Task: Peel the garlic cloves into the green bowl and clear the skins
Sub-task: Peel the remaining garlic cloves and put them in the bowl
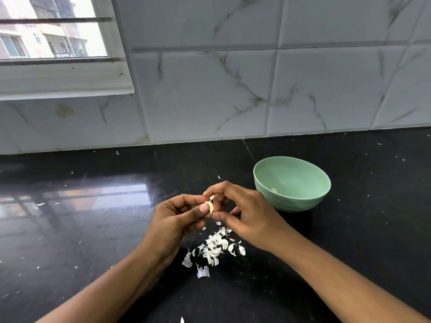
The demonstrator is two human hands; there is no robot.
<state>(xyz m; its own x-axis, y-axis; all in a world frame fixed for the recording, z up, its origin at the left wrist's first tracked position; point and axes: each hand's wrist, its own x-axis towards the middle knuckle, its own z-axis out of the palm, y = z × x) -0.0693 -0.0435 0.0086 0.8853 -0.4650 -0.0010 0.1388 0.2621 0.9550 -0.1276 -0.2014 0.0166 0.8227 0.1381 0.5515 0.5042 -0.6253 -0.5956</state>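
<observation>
Garlic clove point(211, 207), pale and mostly bare, is pinched between both hands just left of the green bowl point(296, 202), above the black counter point(93, 229). The left hand point(177, 217) grips it with the thumb pressed flat on its near side and the other fingers curled in behind it. The right hand point(247, 215), the one nearer the bowl, closes on the same clove from the bowl's side. Its forefinger hooks over the top, where a small flap of skin point(212, 197) stands up, and its thumb meets the clove's lower end. Its remaining fingers are loosely bent, and whether they hold anything cannot be told. Inside the bowl one peeled clove point(274, 190) lies low against the wall closest to the hands. Left of the bowl and nearer the person, between the wrists, a loose heap of white garlic skins point(214, 249) lies on the counter, with stray flecks scattered farther out from the bowl. Behind the bowl rises a wall of grey-veined marble-look tiles point(210, 89). Far to the bowl's left and higher up, a white-framed window point(53, 38) shows buildings outside.
</observation>
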